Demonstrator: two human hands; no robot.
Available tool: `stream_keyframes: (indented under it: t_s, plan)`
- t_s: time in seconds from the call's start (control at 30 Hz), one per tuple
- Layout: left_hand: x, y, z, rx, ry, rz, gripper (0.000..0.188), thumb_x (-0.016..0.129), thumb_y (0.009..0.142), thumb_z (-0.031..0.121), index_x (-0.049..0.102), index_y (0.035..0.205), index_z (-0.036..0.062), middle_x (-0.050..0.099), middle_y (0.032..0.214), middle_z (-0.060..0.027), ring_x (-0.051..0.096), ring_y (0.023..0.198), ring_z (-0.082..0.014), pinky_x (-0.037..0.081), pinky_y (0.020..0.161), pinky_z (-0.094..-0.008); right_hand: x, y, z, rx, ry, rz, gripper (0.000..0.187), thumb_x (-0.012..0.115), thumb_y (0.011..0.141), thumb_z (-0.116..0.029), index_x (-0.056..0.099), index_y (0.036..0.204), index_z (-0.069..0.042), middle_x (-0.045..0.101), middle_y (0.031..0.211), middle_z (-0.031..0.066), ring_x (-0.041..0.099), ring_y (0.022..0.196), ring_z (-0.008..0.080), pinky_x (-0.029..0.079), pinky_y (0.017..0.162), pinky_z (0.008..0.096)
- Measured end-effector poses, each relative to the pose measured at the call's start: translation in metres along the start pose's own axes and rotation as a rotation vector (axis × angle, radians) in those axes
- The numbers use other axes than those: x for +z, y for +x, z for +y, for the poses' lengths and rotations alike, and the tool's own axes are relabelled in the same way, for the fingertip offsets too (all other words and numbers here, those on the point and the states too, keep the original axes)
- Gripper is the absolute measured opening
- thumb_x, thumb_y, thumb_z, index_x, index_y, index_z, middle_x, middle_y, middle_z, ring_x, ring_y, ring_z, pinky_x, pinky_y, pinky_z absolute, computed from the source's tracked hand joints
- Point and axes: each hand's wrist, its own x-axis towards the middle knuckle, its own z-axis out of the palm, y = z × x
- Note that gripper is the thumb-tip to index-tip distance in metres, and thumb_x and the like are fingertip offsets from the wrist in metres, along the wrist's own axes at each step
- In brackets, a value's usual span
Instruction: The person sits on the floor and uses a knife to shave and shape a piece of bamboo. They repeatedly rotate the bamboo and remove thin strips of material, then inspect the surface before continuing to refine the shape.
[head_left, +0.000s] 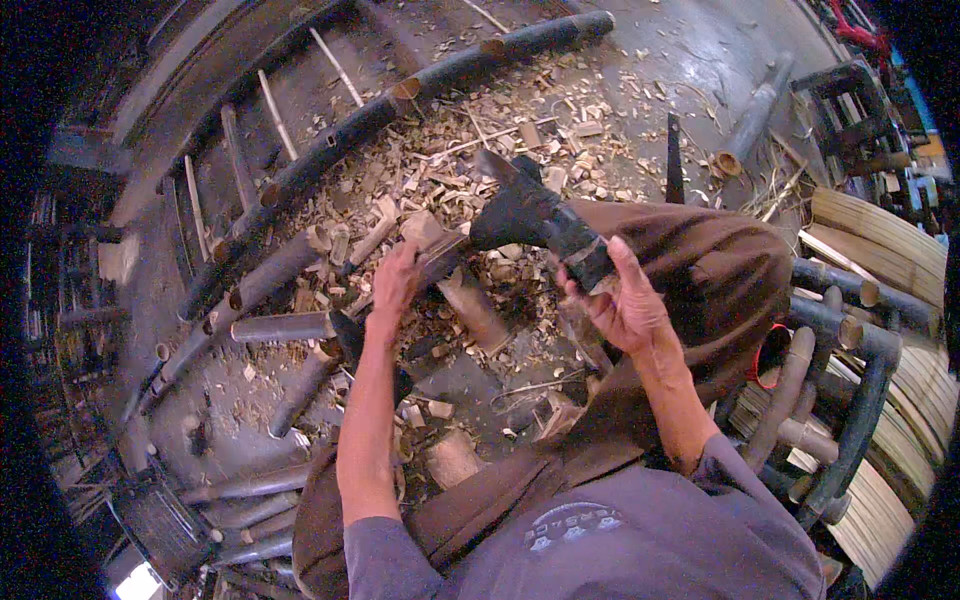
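My left hand (397,280) is closed around a short brown length of wood or bamboo (440,255), which lies at a slant over the chips between my legs. Its far end is close to the head of a black tool (530,215). The tool has a thick dark body with a lighter band near its rear; its exact kind is unclear. My right hand (630,305) grips that rear end, thumb raised along the side and fingers partly hidden under it. Below the tool, a thick bamboo piece (472,310) stands among the shavings.
Wood chips and shavings (430,140) cover the floor. A long dark bamboo pole with rungs (345,135) curves across the far left. A flat dark blade (675,160) lies ahead. Bamboo tubes (840,320) and split slats (890,400) are stacked at the right, beside my brown-trousered knee.
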Motion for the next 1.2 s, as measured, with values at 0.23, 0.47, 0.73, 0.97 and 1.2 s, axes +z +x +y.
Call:
stream_keyframes:
  t_s: [0.23,0.47,0.73,0.97,1.2]
  plan:
    - [-0.162,0.003,-0.047,-0.084,-0.308,0.768,0.047,0.057,0.086,0.032,0.048,0.123,0.0048,0.053,0.117,-0.0161,0.051,0.105,-0.0334,0.04,0.091,-0.0443,-0.004,-0.003,0.009,0.125,0.163,-0.14,0.059,0.06,0.087,-0.034,0.04,0.13,0.001,0.057,0.111,0.0129,0.061,0.093,0.023,0.055,0.08,0.0335]
    - [-0.111,0.048,-0.028,0.016,0.009,0.065,0.104,0.073,0.067,0.051,0.023,0.146,0.006,0.032,0.147,-0.0205,0.034,0.135,-0.0299,0.023,0.112,-0.0464,0.007,-0.01,-0.03,-0.127,0.175,-0.258,0.06,0.052,0.086,-0.039,0.039,0.129,0.001,0.052,0.116,0.0121,0.056,0.098,0.0229,0.05,0.085,0.0393]
    - [0.024,-0.047,-0.043,-0.106,0.168,0.094,0.074,0.082,0.062,0.013,0.042,0.124,0.0078,0.051,0.115,-0.0183,0.05,0.11,-0.0375,0.046,0.086,-0.0502,0.007,-0.053,-0.057,-0.385,-0.106,-0.175,0.052,0.061,0.086,-0.032,0.041,0.124,-0.001,0.053,0.102,0.0086,0.054,0.086,0.0185,0.05,0.077,0.0373]
    - [-0.107,-0.032,0.02,-0.38,-0.739,0.587,0.077,0.083,0.063,0.019,0.04,0.125,0.0038,0.052,0.122,-0.0203,0.055,0.108,-0.0308,0.046,0.09,-0.0399,0.036,-0.088,-0.036,-0.362,-0.364,-0.098,0.046,0.059,0.088,-0.021,0.046,0.127,-0.001,0.061,0.097,0.0068,0.059,0.084,0.0178,0.051,0.074,0.0302]
    - [-0.065,-0.077,0.119,-0.375,-1.687,0.349,0.061,0.077,0.073,0.022,0.043,0.121,0.0064,0.058,0.092,-0.0073,0.06,0.078,-0.0183,0.054,0.065,-0.0349,0.037,-0.106,0.009,-0.562,-1.111,-0.059,0.043,0.066,0.083,-0.012,0.052,0.122,0.001,0.067,0.096,0.0061,0.061,0.088,0.0126,0.05,0.079,0.028]
